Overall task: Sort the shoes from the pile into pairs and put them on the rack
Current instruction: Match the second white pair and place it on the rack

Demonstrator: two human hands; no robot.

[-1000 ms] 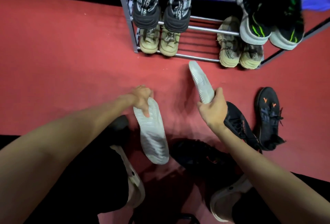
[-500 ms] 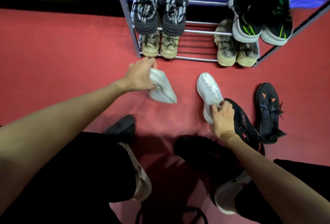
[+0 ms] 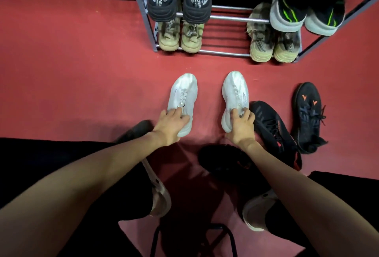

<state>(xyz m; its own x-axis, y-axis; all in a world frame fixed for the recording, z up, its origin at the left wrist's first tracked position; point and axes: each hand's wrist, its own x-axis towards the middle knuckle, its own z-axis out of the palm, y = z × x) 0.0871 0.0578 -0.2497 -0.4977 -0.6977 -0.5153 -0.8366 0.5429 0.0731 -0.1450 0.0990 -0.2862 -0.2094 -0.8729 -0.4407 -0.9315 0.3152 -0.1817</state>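
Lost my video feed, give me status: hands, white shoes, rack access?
Left hand on left white shoe, right hand on right white shoe. Both upright on floor, toes toward rack. Bottom shelf's middle open; nothing between.

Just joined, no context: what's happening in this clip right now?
A seated person is sorting shoes. The left hand and right hand each grip the heel end of one white sneaker, left shoe and right shoe, standing upright side by side on the red floor with toes toward the rack. The rack already holds four pairs. Several black shoes lie unsorted on the floor to the right.
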